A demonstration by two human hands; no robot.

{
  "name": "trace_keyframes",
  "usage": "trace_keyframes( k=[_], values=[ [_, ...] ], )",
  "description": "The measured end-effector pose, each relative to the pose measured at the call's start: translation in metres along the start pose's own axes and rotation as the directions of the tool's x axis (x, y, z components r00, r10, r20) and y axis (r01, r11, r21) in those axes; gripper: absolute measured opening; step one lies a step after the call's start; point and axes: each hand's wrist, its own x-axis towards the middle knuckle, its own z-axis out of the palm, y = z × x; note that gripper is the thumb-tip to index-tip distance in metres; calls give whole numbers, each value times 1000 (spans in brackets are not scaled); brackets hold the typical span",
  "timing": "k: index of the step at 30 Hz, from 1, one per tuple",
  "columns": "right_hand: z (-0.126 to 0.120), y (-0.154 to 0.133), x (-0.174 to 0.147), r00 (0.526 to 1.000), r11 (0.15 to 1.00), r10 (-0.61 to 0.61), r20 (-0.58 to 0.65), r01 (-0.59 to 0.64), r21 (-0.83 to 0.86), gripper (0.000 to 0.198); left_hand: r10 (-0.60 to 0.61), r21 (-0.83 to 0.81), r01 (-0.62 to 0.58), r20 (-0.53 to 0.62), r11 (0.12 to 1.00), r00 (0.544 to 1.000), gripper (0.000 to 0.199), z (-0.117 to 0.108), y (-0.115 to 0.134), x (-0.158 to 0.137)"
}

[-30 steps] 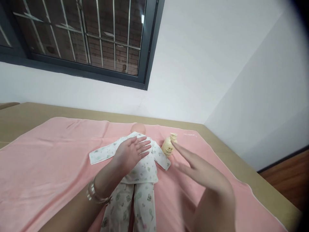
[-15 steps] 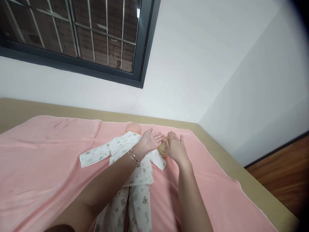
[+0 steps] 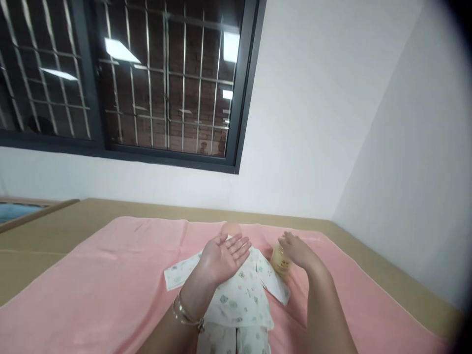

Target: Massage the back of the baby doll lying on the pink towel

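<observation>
Palm up with fingers stretched out, my left hand (image 3: 226, 256) holds nothing and hovers over the chest of a doll in a white printed outfit (image 3: 239, 297). The doll lies on its back, its bald head (image 3: 231, 228) partly behind my left fingers. To the right, my right hand (image 3: 299, 250) reaches over the top of a pale yellow bottle (image 3: 280, 260) with dark print. Its fingers are extended, palm down; whether they touch the bottle's top is hard to tell. The bottle stands beside the doll's sleeve.
A pink blanket (image 3: 110, 280) with some folds lies under the doll on a tan table surface (image 3: 47, 236). Behind rises a white wall (image 3: 295, 123) with a dark-framed barred window (image 3: 165, 88). Something blue (image 3: 16, 211) shows at the far left edge.
The view has tilted up and shifted left. My left hand has moved away from the bottle to above the doll's chest, palm up. My right hand has come over the bottle's top.
</observation>
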Motion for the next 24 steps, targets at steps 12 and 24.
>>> trace_keyframes(
  k=[12,24],
  values=[
    [-4,-111,-106,785,666,-531,-319,619,416,66,44,68,-59,196,996,980,49,8,-22,-68],
    [15,-153,-161,191,551,-622,-759,796,-251,61,120,142,-238,562,961,818,73,10,-43,-126]
  ],
)
